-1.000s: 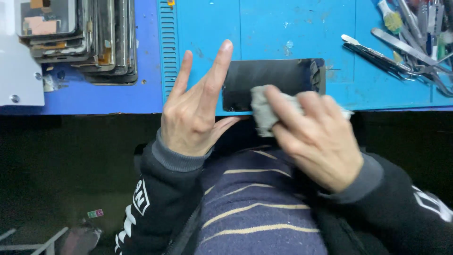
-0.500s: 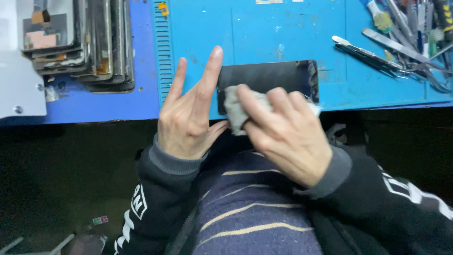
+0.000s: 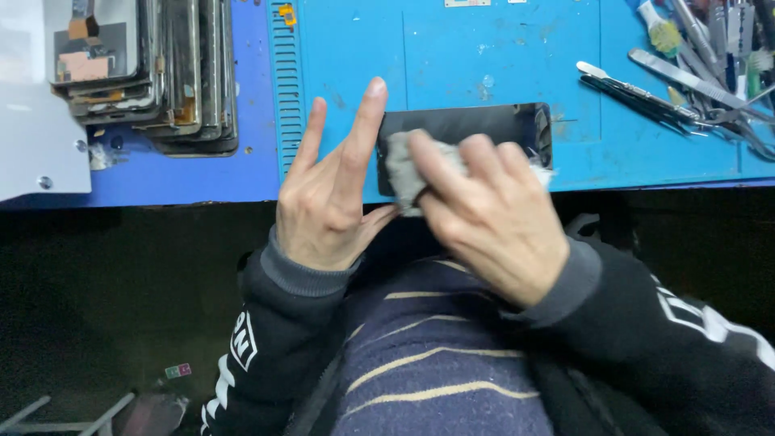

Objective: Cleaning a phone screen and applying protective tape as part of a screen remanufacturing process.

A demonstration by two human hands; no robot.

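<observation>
A black phone screen lies flat on the blue work mat near the table's front edge. My left hand rests at the screen's left end, two fingers stretched out straight, the thumb against the near edge. My right hand presses a grey cloth onto the left part of the screen. The fingers cover most of the cloth and the screen's near half.
A stack of several phone screens leans at the back left beside a white panel. Tweezers and other metal tools lie scattered at the back right. Below the table edge my striped top and dark sleeves fill the view.
My right hand has slid the cloth leftward along the screen, toward the left hand. The left hand has kept its hold at the screen's left end.
</observation>
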